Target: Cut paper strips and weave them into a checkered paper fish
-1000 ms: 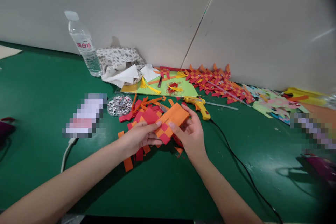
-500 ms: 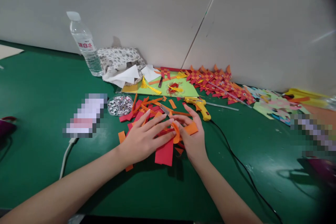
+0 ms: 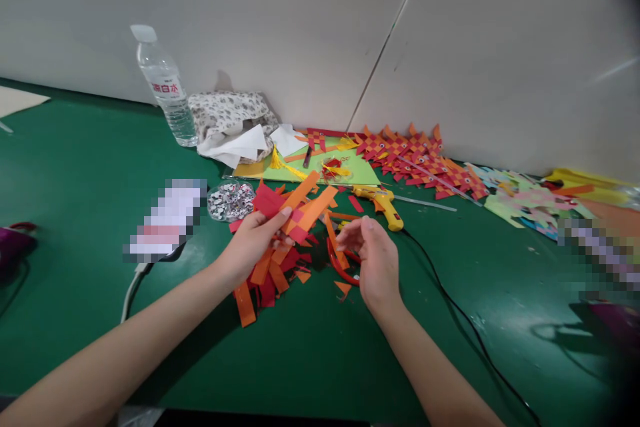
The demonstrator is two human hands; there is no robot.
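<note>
My left hand (image 3: 255,240) pinches a partly woven piece of red and orange paper strips (image 3: 299,215) between thumb and fingers. Two orange ends of the piece point up and to the right. Beneath that hand lies a heap of loose red and orange strips (image 3: 267,277). To the right, my right hand (image 3: 377,260) is half curled with its fingers apart, and nothing shows in it. Close beside its fingers lie red-handled scissors (image 3: 341,273), partly covered by an orange strip (image 3: 336,243).
A yellow glue gun (image 3: 383,203) trails a black cord to the right. Behind are finished woven paper fish (image 3: 415,153), a green sheet (image 3: 285,170), a tissue pack (image 3: 230,113) and a water bottle (image 3: 167,93). A round box of googly eyes (image 3: 231,200) and a phone (image 3: 170,217) lie left.
The woven piece has come up off the heap in my left hand, its orange strips now lying straight side by side. My right hand has let go and drawn off to the right.
</note>
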